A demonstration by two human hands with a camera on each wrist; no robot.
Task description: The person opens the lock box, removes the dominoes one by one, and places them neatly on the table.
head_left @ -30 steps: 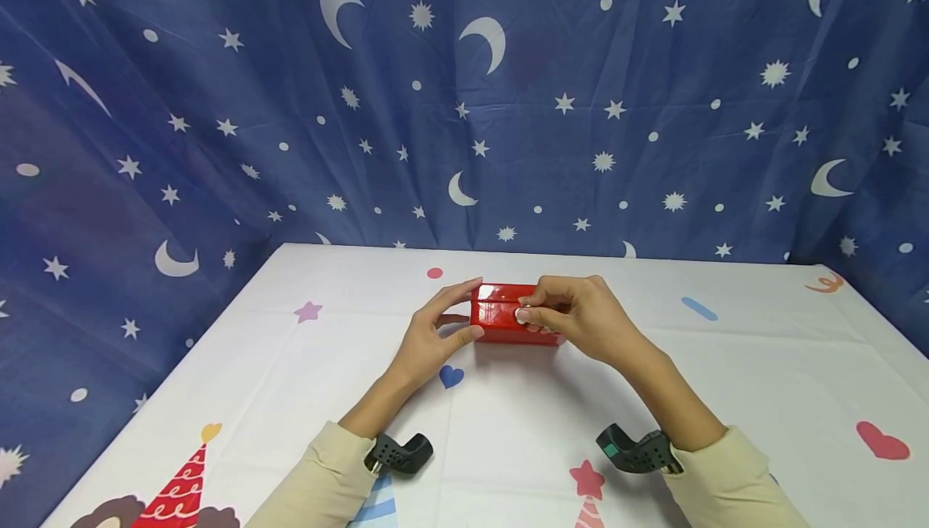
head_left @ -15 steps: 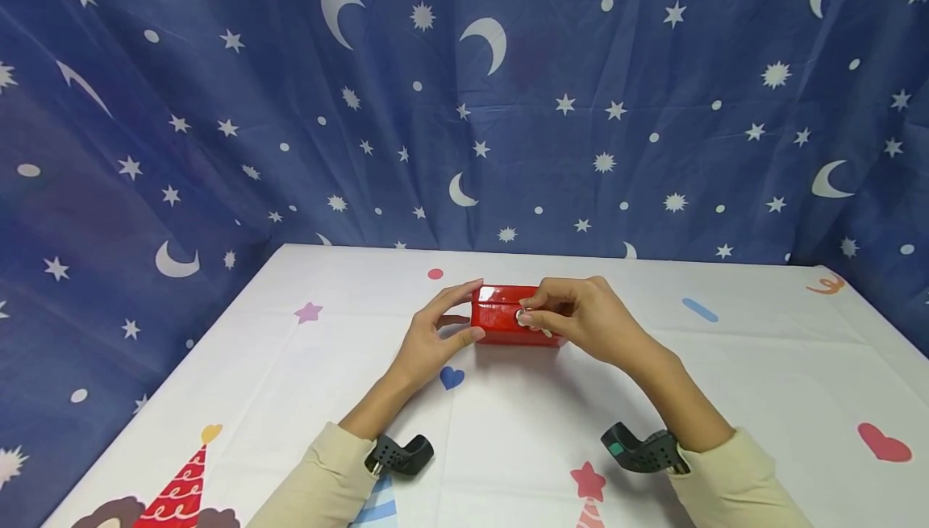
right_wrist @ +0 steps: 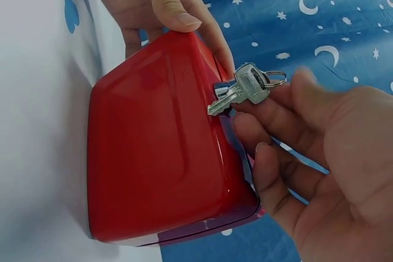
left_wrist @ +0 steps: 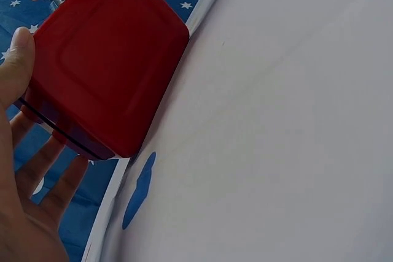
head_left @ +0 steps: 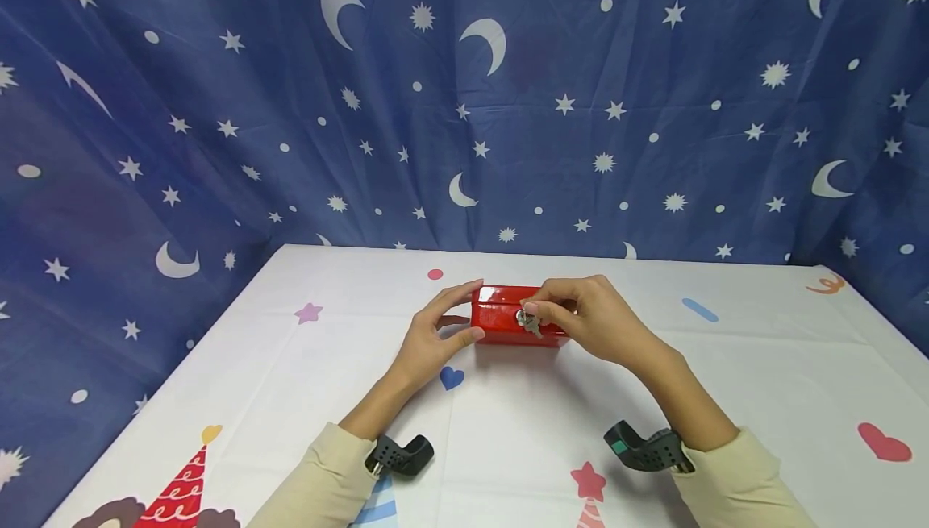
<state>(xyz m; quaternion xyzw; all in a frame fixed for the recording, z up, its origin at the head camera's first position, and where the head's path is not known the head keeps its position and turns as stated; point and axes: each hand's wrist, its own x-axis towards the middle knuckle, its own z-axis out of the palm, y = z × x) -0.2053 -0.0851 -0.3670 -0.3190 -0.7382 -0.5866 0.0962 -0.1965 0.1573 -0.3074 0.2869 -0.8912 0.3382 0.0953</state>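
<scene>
A glossy red lockbox [head_left: 497,317] stands toward the back of the white table. My left hand [head_left: 430,334] grips its left end, thumb on the front and fingers spread at the top and back. On the front is a silver lock [right_wrist: 221,90] with silver keys [right_wrist: 250,85] on a small ring [right_wrist: 276,79] at it; one key's toothed blade hangs free. My right hand [head_left: 591,318] has its thumb and curled fingers about these keys, thumb tip close by the ring and fingers behind. The left wrist view shows the box's smooth red face [left_wrist: 110,53] and my left thumb on its edge.
A white tablecloth [head_left: 348,383] with printed hearts, stars and party hats covers the table. Behind it hangs a blue curtain [head_left: 406,109] with moons and stars. Both wrists wear black camera mounts [head_left: 399,455].
My right thumb has shifted a little up and right at the lock, and the keys now show more fully, hanging. The left hand and the box have stayed in place.
</scene>
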